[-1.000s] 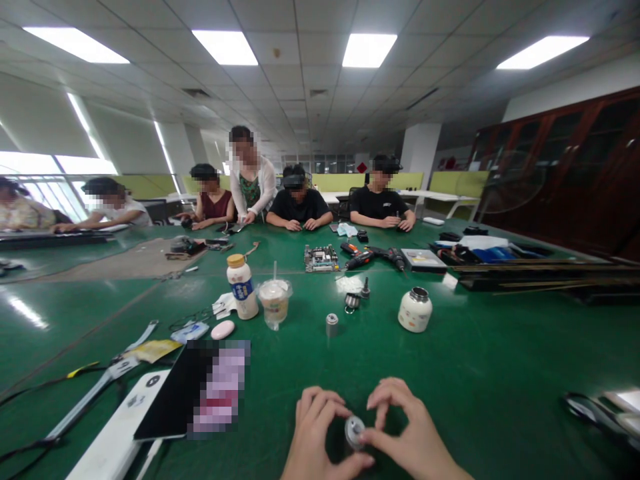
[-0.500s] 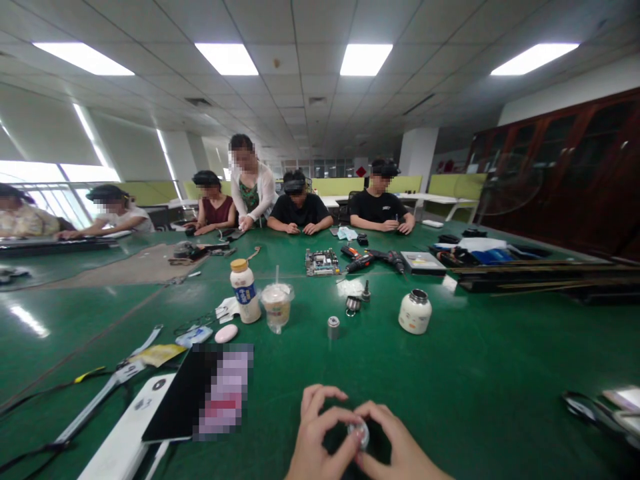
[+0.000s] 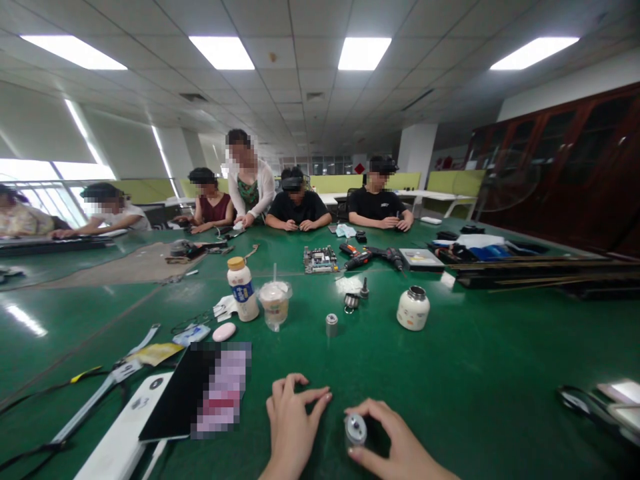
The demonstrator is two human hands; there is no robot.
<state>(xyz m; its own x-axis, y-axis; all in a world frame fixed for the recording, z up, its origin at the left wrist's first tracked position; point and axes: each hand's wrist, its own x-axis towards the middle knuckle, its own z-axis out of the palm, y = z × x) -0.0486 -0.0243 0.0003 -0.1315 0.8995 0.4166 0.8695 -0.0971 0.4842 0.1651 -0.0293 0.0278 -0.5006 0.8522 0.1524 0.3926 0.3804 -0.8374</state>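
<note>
My right hand [image 3: 395, 440] has its thumb and index finger around a small motor [image 3: 355, 430], a silver metal cylinder standing upright, with a dark centre and small holes on its top face. Left of it, apart from the motor, my left hand [image 3: 295, 417] rests low over the table with its fingers bent but apart, holding nothing. A similar silver cylinder [image 3: 331, 325] stands upright farther out. Behind that are a metal part with a wire loop [image 3: 351, 303] and a dark spindle-shaped part [image 3: 365, 289].
On the green table [image 3: 475, 380] stand a milk bottle [image 3: 243, 290], a plastic cup [image 3: 275, 305] and a cream thermos [image 3: 413, 309]. A tablet [image 3: 175, 400] lies at left. A circuit board [image 3: 321, 259] and power drills [image 3: 375, 257] lie farther back. Several people sit across the table.
My left hand has let go of the motor and moved left, its fingers opening. My right hand keeps the motor, now upright with its top face showing.
</note>
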